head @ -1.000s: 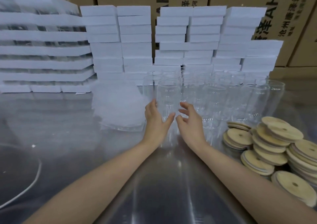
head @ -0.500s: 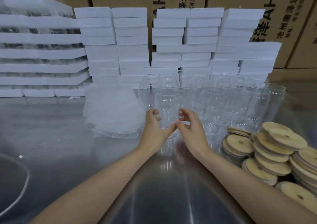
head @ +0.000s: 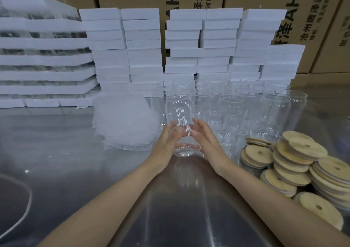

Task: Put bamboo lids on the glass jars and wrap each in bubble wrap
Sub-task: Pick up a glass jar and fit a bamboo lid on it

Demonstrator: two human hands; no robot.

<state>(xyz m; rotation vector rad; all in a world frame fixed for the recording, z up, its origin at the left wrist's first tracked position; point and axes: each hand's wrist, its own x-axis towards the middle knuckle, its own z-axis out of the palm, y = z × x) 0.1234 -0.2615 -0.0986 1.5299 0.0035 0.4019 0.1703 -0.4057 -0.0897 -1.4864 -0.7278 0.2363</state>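
A clear glass jar stands upright on the steel table, in front of a group of several more empty jars. My left hand and my right hand are wrapped around its lower half from either side, thumbs near each other at the front. The jar has no lid. Bamboo lids, round with a small centre hole, lie in loose stacks at the right. A heap of bubble wrap sheets sits just left of the jar.
White flat boxes are stacked in columns behind the jars, with wider white stacks at the far left. Brown cartons form the back wall. A white cord curves across the steel table at lower left.
Both hands closed in from spread fingers onto the front jar and now hold it. The jar has come a little nearer, out of the group.
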